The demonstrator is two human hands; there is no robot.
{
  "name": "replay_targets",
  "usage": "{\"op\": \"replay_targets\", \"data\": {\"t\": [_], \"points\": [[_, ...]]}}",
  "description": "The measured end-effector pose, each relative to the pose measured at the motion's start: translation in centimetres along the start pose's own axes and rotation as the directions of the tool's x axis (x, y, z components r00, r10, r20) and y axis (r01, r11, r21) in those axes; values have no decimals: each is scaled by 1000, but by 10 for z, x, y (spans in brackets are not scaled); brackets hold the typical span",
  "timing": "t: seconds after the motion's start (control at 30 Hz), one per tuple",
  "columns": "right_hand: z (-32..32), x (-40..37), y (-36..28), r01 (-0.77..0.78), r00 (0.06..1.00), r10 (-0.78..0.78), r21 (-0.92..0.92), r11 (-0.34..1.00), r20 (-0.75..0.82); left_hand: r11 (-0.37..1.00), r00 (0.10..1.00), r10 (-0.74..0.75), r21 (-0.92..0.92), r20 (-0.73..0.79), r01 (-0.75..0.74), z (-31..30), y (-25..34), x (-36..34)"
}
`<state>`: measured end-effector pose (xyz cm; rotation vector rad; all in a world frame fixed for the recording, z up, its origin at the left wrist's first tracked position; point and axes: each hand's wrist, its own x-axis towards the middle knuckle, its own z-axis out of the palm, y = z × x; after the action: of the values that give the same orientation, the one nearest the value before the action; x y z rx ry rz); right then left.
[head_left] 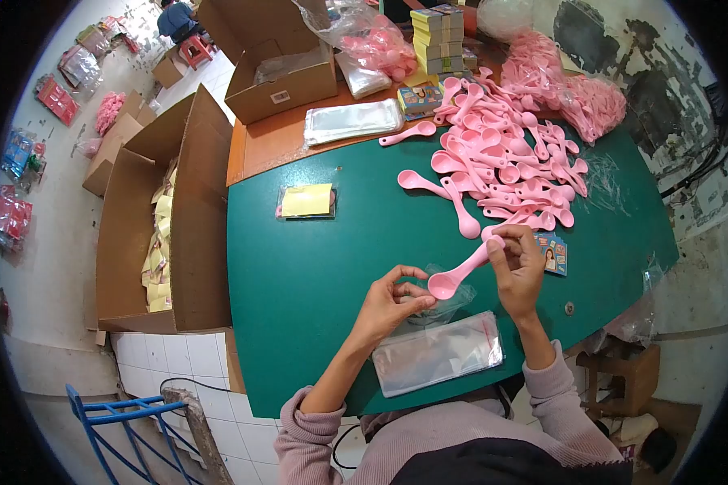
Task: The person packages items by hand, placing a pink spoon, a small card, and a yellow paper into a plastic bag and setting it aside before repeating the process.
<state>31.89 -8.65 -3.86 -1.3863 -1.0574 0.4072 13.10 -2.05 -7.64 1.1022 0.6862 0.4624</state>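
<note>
A pink double-ended spoon (465,268) is held by its upper right end between the thumb and fingers of my right hand (518,267). My left hand (392,303) is curled beside the spoon's lower bowl, its fingertips around a thin clear plastic bag (453,303). Just below, a stack of clear bags (438,354) lies near the table's front edge. Beyond my right hand spreads a large pile of pink spoons (493,145). Several printed cards (552,254) are partly hidden behind that hand.
On the green table (299,275) lies a small packet with a yellow card (306,200). A tall carton (158,234) of packets stands left. At the back are an open box (287,85), more bags (353,122) and card stacks (438,40). A person (177,20) sits far off.
</note>
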Motion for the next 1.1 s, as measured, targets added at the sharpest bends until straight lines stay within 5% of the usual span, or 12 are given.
{"op": "replay_targets", "data": {"t": [0.27,0.33,0.47,0.8,0.9,0.97,1.07,1.1], "points": [[4,-3,4,5,998,-5,-4,1000,62,998,999,-30,-57,-41,28,2,-1,1],[5,-2,2,-4,995,9,50,999,-97,997,999,-42,-65,-33,39,0,-1,2],[0,-2,4,24,994,-16,72,997,-106,997,999,-33,-68,-27,31,1,1,1],[10,-9,0,-153,966,139,48,987,217,996,996,91,-23,14,-91,6,-4,4],[9,-9,6,-163,970,135,127,978,202,984,990,89,145,111,-105,-1,4,1],[6,-10,6,-138,983,112,188,972,144,990,956,-121,103,266,97,-7,14,-3],[-3,-13,-1,-140,953,133,9,990,272,999,963,-44,-5,267,47,-1,19,-5],[-2,-13,-3,240,877,-160,-126,962,453,999,961,-44,-3,274,46,1,22,-6]]}}
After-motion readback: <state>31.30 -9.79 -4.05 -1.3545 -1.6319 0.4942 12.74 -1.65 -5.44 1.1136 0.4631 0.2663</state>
